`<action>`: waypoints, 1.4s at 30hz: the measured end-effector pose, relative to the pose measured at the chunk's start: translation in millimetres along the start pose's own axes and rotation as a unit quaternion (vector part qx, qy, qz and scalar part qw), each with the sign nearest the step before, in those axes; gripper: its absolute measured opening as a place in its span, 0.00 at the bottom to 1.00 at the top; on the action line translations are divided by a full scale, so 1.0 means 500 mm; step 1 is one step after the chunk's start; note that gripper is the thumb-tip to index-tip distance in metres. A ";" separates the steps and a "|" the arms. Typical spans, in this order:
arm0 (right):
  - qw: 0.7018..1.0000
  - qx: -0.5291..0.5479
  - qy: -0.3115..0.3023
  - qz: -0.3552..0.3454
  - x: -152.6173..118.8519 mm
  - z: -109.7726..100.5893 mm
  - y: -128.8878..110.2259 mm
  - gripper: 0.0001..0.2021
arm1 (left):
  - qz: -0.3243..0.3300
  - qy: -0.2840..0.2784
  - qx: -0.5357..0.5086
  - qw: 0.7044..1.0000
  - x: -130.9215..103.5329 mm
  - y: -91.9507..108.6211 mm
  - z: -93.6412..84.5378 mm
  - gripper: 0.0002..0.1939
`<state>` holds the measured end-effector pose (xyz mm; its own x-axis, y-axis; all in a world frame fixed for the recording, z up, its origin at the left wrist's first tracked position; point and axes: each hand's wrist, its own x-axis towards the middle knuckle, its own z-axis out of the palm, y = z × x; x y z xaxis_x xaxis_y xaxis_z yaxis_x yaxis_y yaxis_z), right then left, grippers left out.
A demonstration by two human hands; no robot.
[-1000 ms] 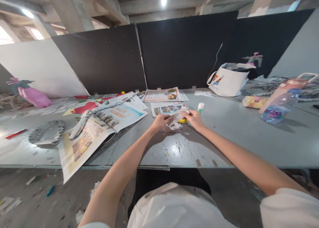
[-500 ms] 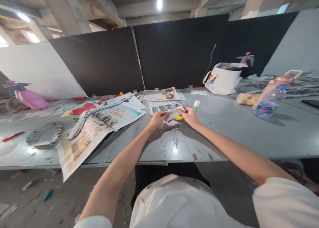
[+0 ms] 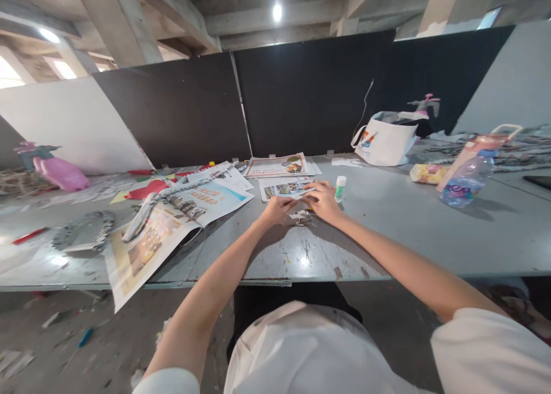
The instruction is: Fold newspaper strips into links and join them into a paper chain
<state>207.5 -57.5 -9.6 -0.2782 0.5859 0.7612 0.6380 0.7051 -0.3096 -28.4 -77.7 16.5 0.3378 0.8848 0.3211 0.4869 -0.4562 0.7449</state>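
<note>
Both hands meet above the grey table, near its middle. My left hand has its fingers closed on the near edge of a small piece of paper. The fingers of my right hand are bent and pinch the same paper from the other side. Behind the paper lies a printed sheet with pictures. Small brown and white scraps rest just below the hands. A white and green glue stick stands upright right beside my right hand.
Left are an open magazine, a grey ring of folded paper, a red pen and a pink spray bottle. Right are a white bag, a snack packet and a clear bottle. Black panels stand behind.
The paper between my hands has turned and now shows as a thin strip. My right hand's fingers have shifted over it, covering more of the yellow object beneath. The view has moved slightly.
</note>
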 end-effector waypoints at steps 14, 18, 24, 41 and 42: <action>0.935 0.277 0.021 0.218 0.006 -0.009 -0.002 0.29 | -0.035 0.080 -0.116 0.989 0.001 -0.006 -0.015 0.30; 0.930 0.286 -0.032 0.228 0.001 -0.014 -0.020 0.32 | -0.043 0.099 -0.153 0.982 0.001 -0.008 -0.014 0.28; 0.928 0.295 -0.021 0.228 0.004 -0.019 -0.012 0.33 | -0.074 0.091 -0.269 0.956 0.003 -0.011 -0.007 0.29; 0.901 0.356 0.000 0.246 0.003 -0.018 -0.016 0.23 | -0.074 0.075 -0.347 0.932 0.000 -0.006 -0.012 0.22; 0.893 0.372 0.006 0.253 0.004 -0.017 -0.017 0.21 | -0.078 0.073 -0.361 0.927 -0.001 -0.005 -0.012 0.21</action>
<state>207.8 -65.7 -0.5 -0.0790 0.9033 0.4217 0.0241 0.4247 -0.9050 -34.7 -76.5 18.3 0.1696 0.9620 0.2138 -0.1624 -0.1867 0.9689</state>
